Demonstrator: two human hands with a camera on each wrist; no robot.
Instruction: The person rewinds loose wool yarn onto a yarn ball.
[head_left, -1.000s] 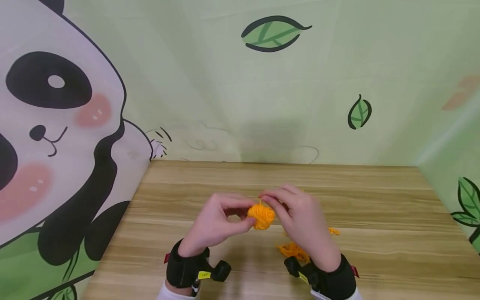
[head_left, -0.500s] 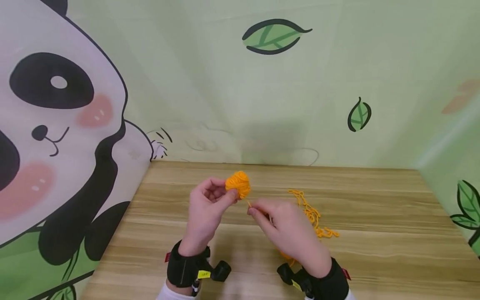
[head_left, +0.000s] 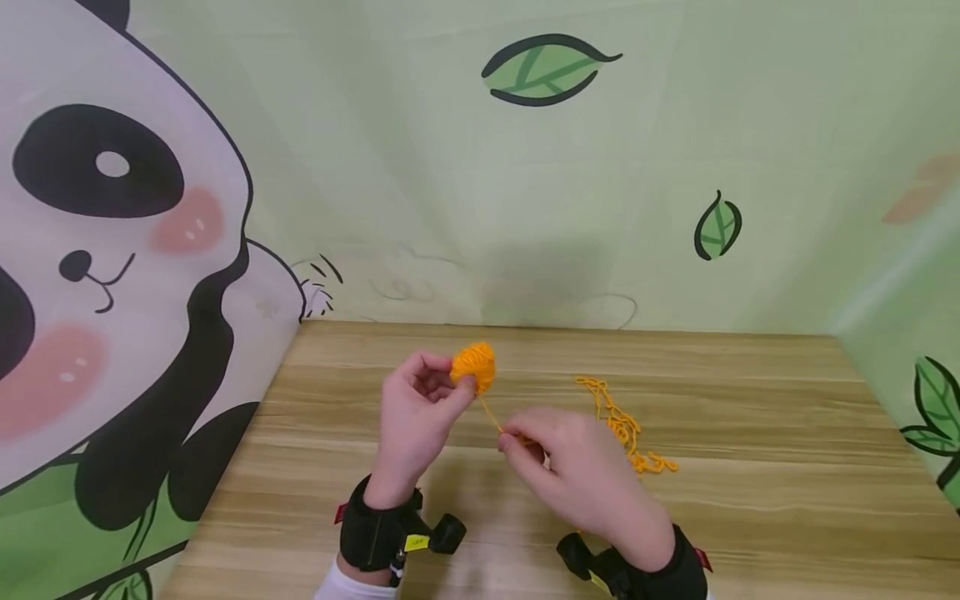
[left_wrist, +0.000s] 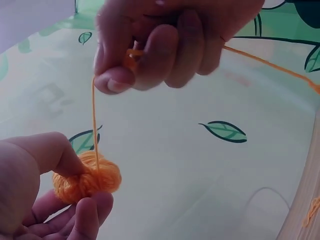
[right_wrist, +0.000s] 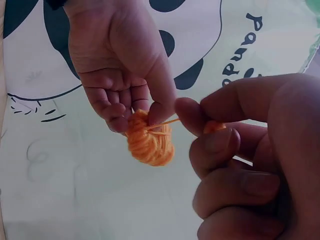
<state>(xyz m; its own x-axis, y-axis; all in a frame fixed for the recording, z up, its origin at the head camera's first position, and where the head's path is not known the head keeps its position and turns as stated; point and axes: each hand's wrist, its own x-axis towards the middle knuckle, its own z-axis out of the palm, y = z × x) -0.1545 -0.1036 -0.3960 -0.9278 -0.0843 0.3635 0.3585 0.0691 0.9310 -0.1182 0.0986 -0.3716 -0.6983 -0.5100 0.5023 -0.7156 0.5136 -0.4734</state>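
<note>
A small ball of orange yarn (head_left: 475, 367) is held up by my left hand (head_left: 417, 425), its thumb and fingers pinching the near side. From the ball a taut strand (head_left: 490, 410) runs to my right hand (head_left: 581, 471), which pinches it between thumb and forefinger with the other fingers curled. In the left wrist view the ball (left_wrist: 90, 179) hangs below the right hand (left_wrist: 160, 47), and more yarn trails out past the little-finger side. The right wrist view shows the strand leaving the wound ball (right_wrist: 151, 141) beside the left thumb.
Loose orange yarn (head_left: 622, 427) lies in a wavy heap on the wooden table (head_left: 772, 433), right of and beyond my right hand. A pale green backdrop (head_left: 420, 167) with a panda and leaves rises behind the table. Each wrist wears a black camera strap (head_left: 378, 533).
The ball and left hand have moved up and left and turned. My right hand has swung from above the ball to below its right, drawing the strand longer and uncovering the loose yarn.
</note>
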